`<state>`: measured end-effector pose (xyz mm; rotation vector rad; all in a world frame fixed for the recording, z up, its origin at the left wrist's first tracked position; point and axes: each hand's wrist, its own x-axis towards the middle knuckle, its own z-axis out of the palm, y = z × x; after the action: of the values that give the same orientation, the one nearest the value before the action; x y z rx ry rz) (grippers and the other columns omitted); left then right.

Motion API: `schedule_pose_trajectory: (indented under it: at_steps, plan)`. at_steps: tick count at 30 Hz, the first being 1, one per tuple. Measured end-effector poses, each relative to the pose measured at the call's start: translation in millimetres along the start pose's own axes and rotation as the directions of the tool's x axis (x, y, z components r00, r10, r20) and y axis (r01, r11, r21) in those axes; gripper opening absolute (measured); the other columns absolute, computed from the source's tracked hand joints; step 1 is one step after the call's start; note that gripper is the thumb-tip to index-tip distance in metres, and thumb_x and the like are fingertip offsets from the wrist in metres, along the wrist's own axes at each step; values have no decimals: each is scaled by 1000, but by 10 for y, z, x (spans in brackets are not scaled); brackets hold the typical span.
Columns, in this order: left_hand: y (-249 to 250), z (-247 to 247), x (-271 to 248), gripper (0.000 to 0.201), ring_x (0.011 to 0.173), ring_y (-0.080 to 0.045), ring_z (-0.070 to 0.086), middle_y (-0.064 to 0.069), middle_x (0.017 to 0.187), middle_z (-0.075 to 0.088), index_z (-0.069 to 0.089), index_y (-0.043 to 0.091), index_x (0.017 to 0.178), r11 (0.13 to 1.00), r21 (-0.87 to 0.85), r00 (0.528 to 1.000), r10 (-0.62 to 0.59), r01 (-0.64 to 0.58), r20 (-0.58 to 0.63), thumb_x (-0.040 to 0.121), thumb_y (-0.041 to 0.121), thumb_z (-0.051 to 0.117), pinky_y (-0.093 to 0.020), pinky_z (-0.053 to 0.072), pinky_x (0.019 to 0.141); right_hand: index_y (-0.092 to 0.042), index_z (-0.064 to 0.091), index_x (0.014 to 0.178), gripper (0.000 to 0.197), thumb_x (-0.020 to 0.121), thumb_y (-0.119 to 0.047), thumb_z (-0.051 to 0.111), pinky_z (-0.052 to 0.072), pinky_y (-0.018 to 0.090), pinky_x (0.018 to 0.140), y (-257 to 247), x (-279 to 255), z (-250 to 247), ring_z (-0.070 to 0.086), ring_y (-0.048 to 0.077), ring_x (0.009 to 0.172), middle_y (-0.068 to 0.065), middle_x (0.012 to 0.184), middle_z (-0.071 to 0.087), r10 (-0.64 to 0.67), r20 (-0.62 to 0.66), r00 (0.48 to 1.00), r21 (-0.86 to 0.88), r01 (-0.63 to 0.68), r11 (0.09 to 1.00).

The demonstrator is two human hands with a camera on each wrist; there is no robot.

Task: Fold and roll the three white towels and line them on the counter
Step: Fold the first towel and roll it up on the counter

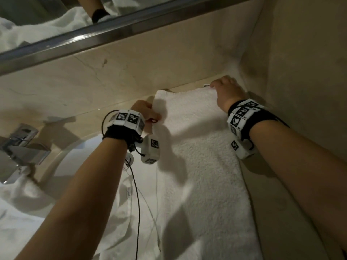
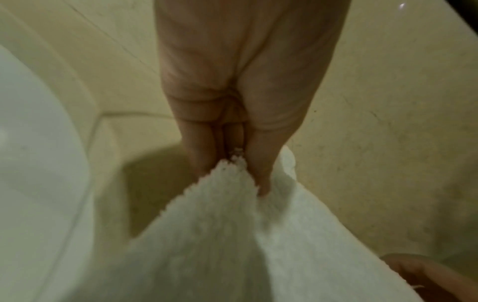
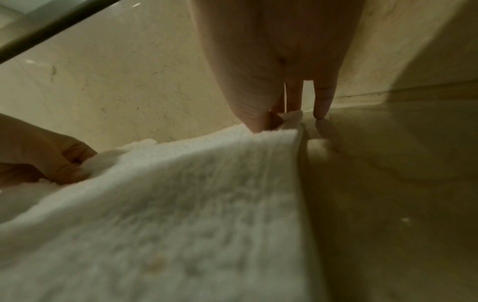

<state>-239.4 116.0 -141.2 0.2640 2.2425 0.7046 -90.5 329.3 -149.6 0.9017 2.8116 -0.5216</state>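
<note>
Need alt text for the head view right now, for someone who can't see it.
Both hands pinch the far corners of a white towel laid lengthwise on the beige counter: left hand, right hand. More towels lie crumpled in the sink at left.

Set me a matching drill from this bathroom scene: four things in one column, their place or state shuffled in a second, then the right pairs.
Things:
1. left hand
2. right hand
3. towel
4. faucet

Places or states:
A. chrome, at the far left beside the basin
B. pinches the towel's far corner nearest the side wall
C. spread lengthwise on the counter, not yet rolled
D. pinches the towel's far corner nearest the basin

Pairs: 1-D, 2-B, 3-C, 4-A
</note>
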Motion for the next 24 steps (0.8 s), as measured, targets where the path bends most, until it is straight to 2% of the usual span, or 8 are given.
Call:
schedule_pose_trajectory:
  at_steps: [6,9,11,14,17,19,22,24]
  plan:
    - [81,36,38,22,87,-26,61,-14,95,64,64,7,90,992,-121,999,-35,30,-39,85,28,66,-41,51,92,-14,42,136,55,85,5,45,29,41,110,16,55,-33,25,29,134,11,141,32,2,26,1000,-37,-1,999]
    - [245,44,96,39,100,-27,60,-14,113,62,60,6,117,988,-151,994,0,-16,-107,90,34,57,-33,48,86,-12,44,135,49,86,-3,48,27,38,111,22,115,-38,26,31,133,13,141,33,16,24,1000,-32,-15,999]
    - [340,65,143,40,103,-25,58,-13,122,60,56,9,125,992,-83,987,82,-94,-140,91,29,57,-30,46,83,-11,46,134,45,89,-10,50,28,38,110,25,166,-52,28,32,133,14,140,37,34,20,999,-19,-33,999]
    - [395,94,227,29,103,-24,59,-11,109,64,65,8,113,980,-108,975,151,-169,-162,85,6,61,-20,49,78,-11,51,129,40,90,-15,51,36,37,103,54,218,-93,38,33,126,15,133,48,47,27,999,-30,-46,998]
    - [388,74,241,25,71,-2,61,2,84,64,69,15,82,968,-121,956,188,-220,-227,79,-7,57,1,44,57,-10,60,122,34,89,-13,54,42,34,98,105,222,-133,50,32,119,16,129,55,8,10,1000,44,-9,999]
    - [363,64,232,27,56,10,55,3,88,64,71,11,89,958,-131,939,214,-256,-269,78,-10,57,4,42,55,-8,64,117,30,89,-9,54,41,32,97,135,196,-157,53,31,116,16,127,57,-2,-38,999,126,7,992]
    - [349,60,96,33,66,12,54,-2,98,65,69,0,101,920,-46,894,366,-390,-258,78,-16,52,3,43,64,-3,65,112,27,88,-2,52,37,31,99,163,98,-208,49,33,117,19,124,56,-44,-94,995,140,57,988]
    - [331,49,-36,37,80,5,58,-2,104,65,69,-4,100,852,61,824,519,-520,-229,74,-21,48,3,41,72,1,66,106,26,84,2,52,34,34,97,151,-24,-217,46,36,116,22,117,57,-148,-100,984,37,152,988]
